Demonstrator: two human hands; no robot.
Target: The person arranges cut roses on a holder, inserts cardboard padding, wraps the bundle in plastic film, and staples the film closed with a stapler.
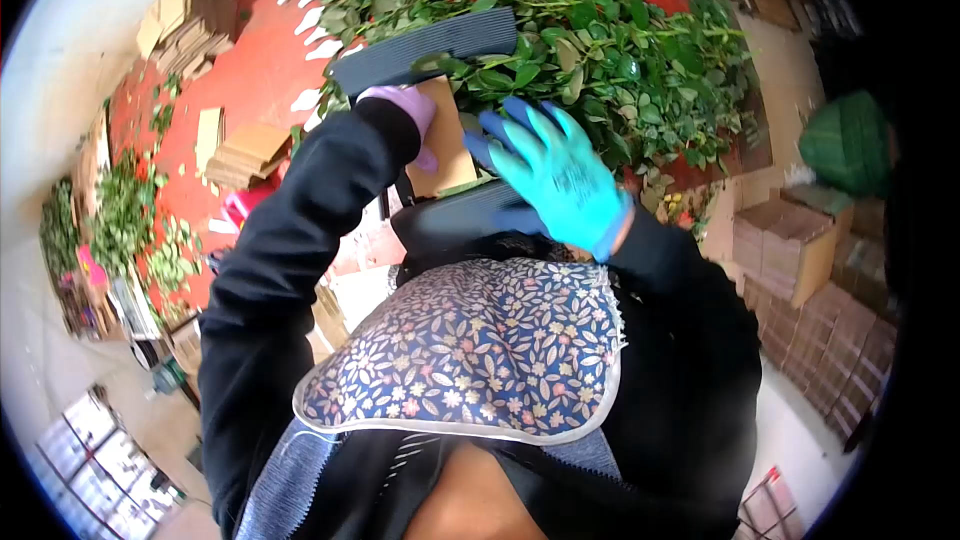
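Observation:
My left hand (405, 112), in a lilac glove, is at the left edge of a tan cardboard sheet (448, 155), its fingers closed on that edge. The cardboard lies between two dark ribbed pads, an upper one (430, 48) and a lower one (460, 218). To the right of the sheet, my right hand (550, 170) wears a teal and dark blue glove. Its fingers are spread and hold nothing, close to the leafy stems. A big heap of green leafy stems (590, 30) spreads beyond both hands.
White pointed pieces (310, 20) line the red table's (275, 15) left part. Cardboard stacks (190, 15) and loose cardboard pieces (245, 155) lie on the left. More leafy stems (120, 210) sit farther left. Brown boxes (790, 240) are piled at right, near a green bundle (845, 145).

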